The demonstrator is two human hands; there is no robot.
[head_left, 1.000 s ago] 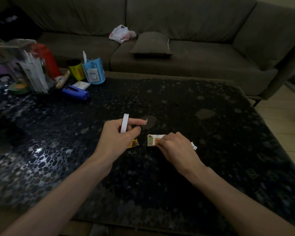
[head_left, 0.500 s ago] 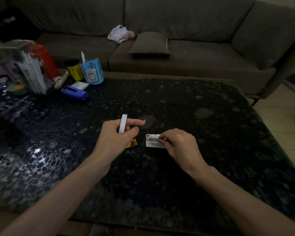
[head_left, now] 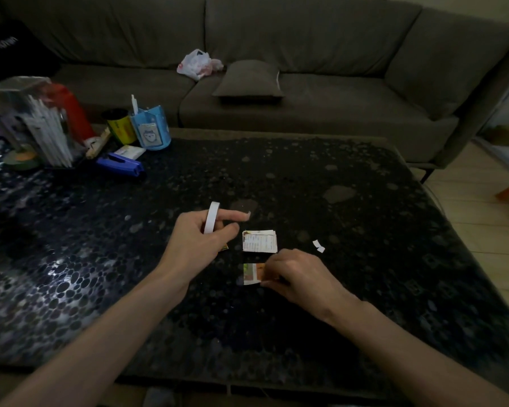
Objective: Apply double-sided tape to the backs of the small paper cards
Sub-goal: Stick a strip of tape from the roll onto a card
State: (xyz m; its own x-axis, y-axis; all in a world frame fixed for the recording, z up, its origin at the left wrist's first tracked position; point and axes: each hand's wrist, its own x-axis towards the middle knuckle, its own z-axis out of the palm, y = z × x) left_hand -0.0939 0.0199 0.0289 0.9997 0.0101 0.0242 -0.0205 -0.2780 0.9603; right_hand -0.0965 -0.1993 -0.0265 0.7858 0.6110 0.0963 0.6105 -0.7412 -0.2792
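My left hand (head_left: 199, 242) holds a white roll of double-sided tape (head_left: 211, 217), worn like a ring over the index finger, which points right. A small stack of paper cards (head_left: 259, 241) lies on the dark table (head_left: 350, 230), white backs up. Just nearer to me, my right hand (head_left: 296, 276) pinches a single card (head_left: 252, 274) with its printed green and orange side showing. An orange card corner (head_left: 224, 247) peeks out under my left hand. A small white scrap of tape backing (head_left: 318, 246) lies to the right of the stack.
At the table's far left stand a blue stapler (head_left: 121, 165), a blue pen cup (head_left: 150, 130), a yellow can (head_left: 118, 126), a red bottle (head_left: 71, 110) and a clear holder of white sheets (head_left: 39, 127). A grey sofa (head_left: 306, 83) with a cushion and plastic bag runs behind.
My right hand has drawn one card off the stack toward me, leaving the stack uncovered. The left hand with the tape roll has stayed in place.
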